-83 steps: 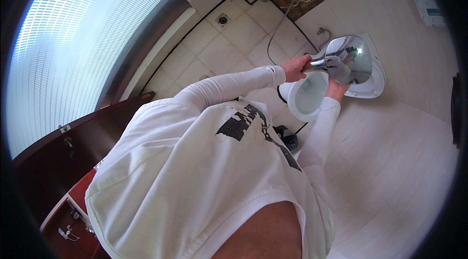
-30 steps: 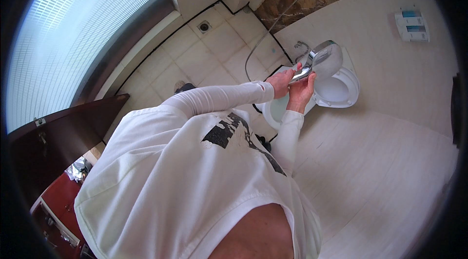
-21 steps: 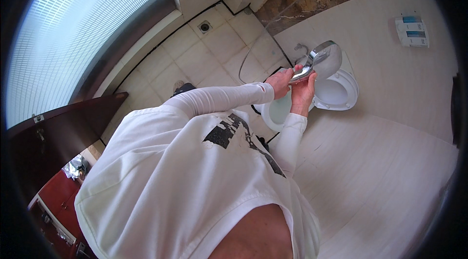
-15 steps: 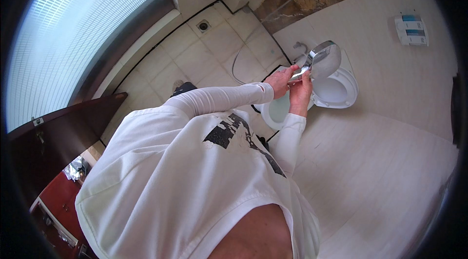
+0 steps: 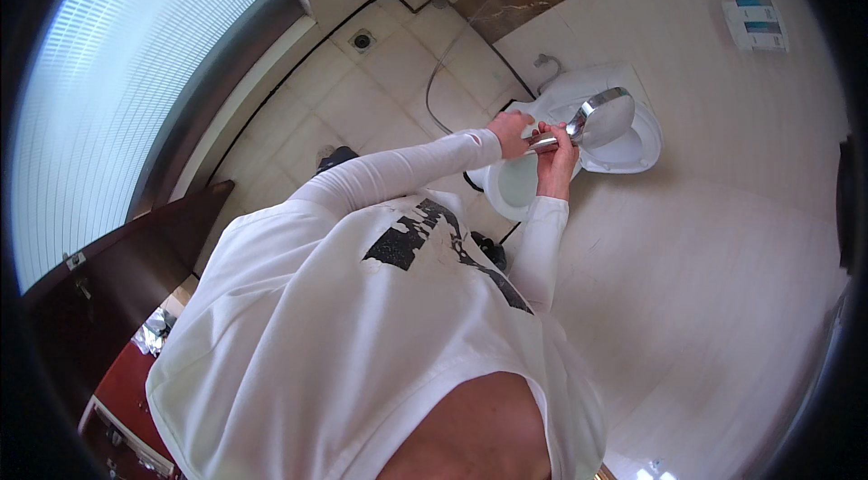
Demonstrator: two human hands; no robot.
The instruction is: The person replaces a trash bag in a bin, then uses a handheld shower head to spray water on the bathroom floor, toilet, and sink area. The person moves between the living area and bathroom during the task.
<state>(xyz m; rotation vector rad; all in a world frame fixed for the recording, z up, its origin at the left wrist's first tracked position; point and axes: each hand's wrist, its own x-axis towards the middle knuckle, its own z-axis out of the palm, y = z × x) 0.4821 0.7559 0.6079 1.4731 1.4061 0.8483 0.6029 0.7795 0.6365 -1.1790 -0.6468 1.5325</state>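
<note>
A chrome shower head (image 5: 606, 117) with a round, pale face is held up over the toilet bowl. My right hand (image 5: 556, 164) wraps its handle from below, fingers closed around the metal. At the handle's lower end, my left hand (image 5: 512, 133) is curled closed; its palm side and exactly what its fingers press on are partly hidden. Behind the hands stands a white toilet (image 5: 513, 195), its seat and lid (image 5: 633, 145) raised. A thin grey hose (image 5: 430, 100) loops over the floor tiles and passes out of sight behind my left forearm.
A floor drain (image 5: 362, 41) lies among beige tiles. Left are a frosted window (image 5: 154, 55) and a dark wooden door (image 5: 127, 254). A white and blue box (image 5: 758, 23) is mounted on the right-hand pale wall. A small pipe fitting (image 5: 546, 62) is beside the cistern.
My left hand has slid back from the handle's middle to its lower end, and the shower head has dropped slightly. The view has shifted a little.
</note>
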